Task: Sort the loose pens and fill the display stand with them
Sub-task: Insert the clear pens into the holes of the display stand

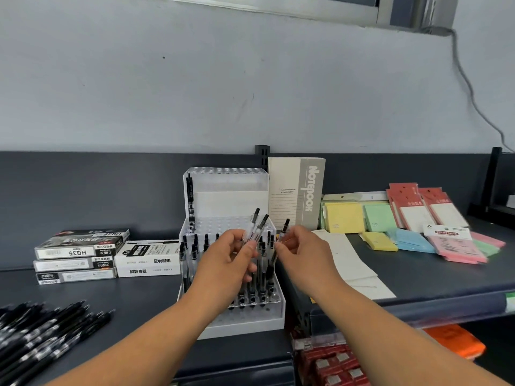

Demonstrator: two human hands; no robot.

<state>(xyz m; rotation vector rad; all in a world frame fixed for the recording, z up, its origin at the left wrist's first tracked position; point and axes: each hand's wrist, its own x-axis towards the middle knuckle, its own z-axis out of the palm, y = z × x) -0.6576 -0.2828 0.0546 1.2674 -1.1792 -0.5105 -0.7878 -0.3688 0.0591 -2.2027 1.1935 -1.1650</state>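
A head-level view looks down at a person's two bare forearms reaching over a dark grey table that stands against a pale wall.

A clear display stand (245,321) with a white base sits at the right edge of the table. It has stepped tiers drilled with rows of holes. The left hand (231,254) is above the lower tier, its fingers curled around a small bunch of clear pens (257,224). At least two black-capped ends fan upward from the grip. The right hand (302,250) is just beside it, thumb and fingers pinching a single pen (284,226) with the cap end tilted up. The two hands are close together but do not touch.

Standing pens (195,246) with black caps already fill much of the lower tier. One black pen (190,199) stands upright at the left end of the upper tier.

A heap of loose black pens (47,332) lies at the front left corner of the table, well apart from the stand. Near the back edge, to the left of the stand, sits a stack of pen boxes (80,252), with a white box (147,259) beside it.

A raised shelf (418,291) adjoins the table on the right. A grey and cream notebook (298,190) stands upright at its back. White paper sheets (354,263) lie near the right hand, and pastel sticky notes (345,217) are spread farther right. Red packs (331,366) show below the shelf.
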